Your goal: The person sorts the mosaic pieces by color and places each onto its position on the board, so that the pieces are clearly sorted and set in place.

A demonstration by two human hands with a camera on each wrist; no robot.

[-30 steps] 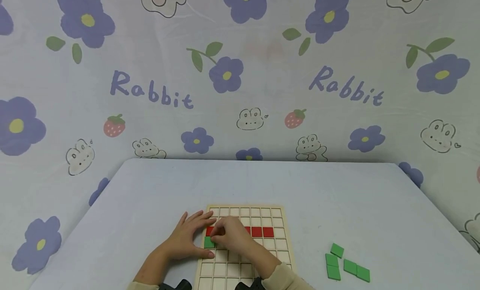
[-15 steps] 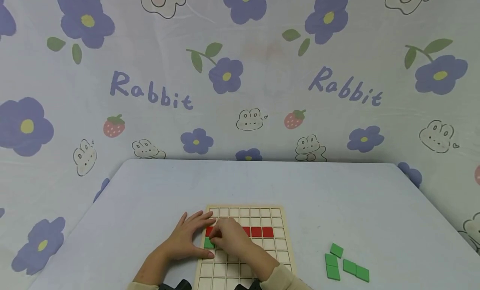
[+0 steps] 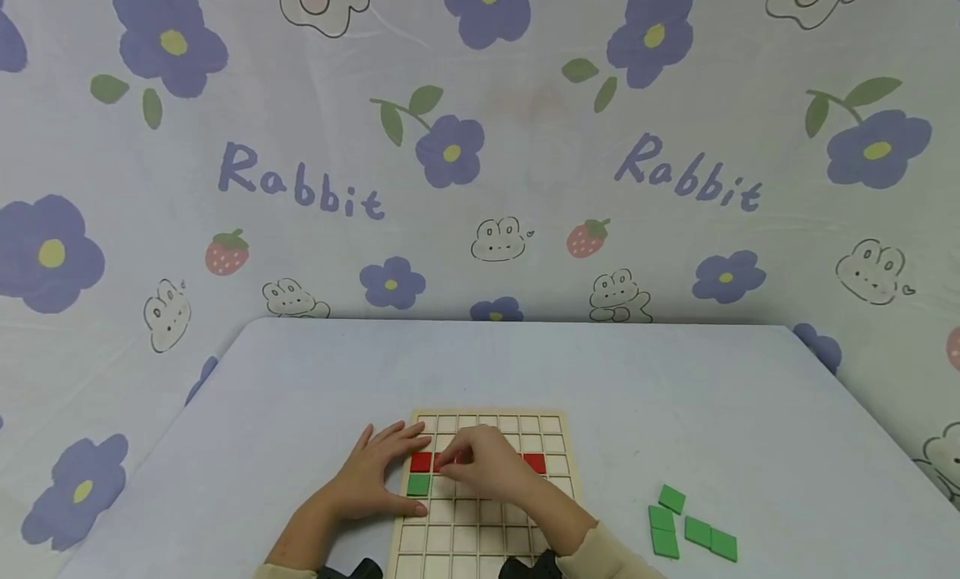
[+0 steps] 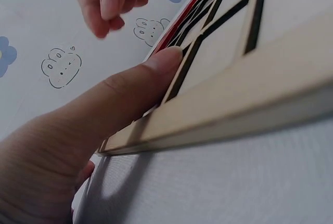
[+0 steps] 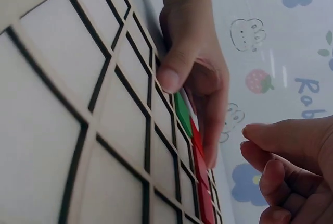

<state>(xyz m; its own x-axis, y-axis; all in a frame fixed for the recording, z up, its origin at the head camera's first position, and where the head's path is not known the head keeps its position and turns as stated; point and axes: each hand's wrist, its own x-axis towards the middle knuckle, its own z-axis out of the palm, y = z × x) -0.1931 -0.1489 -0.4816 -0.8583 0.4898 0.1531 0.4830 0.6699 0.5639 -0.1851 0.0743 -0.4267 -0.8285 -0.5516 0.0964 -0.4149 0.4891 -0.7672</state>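
Note:
A pale wooden grid board (image 3: 453, 539) lies on the table. My left hand (image 3: 371, 472) rests at its left side with fingers spread and straight; in the left wrist view the thumb (image 4: 125, 86) presses on the board's edge. A green square tile (image 3: 417, 485) sits in a cell of the left column, just below a row of red tiles (image 3: 535, 463). Over that row hovers my right hand (image 3: 487, 466), hiding several tiles. Its fingers are loosely curled, and in the right wrist view nothing shows between thumb and index finger (image 5: 289, 169).
To the right of the board, several loose green tiles (image 3: 663, 543) lie flat on the white table (image 3: 637, 379). Behind the table hangs a cloth (image 3: 555, 162) with flowers and rabbits. Dark wrist devices (image 3: 531, 565) show at the bottom edge.
My right hand has lifted off the green tile and moved to the right, so that the tile now shows fully in its cell. The left hand has stayed put.

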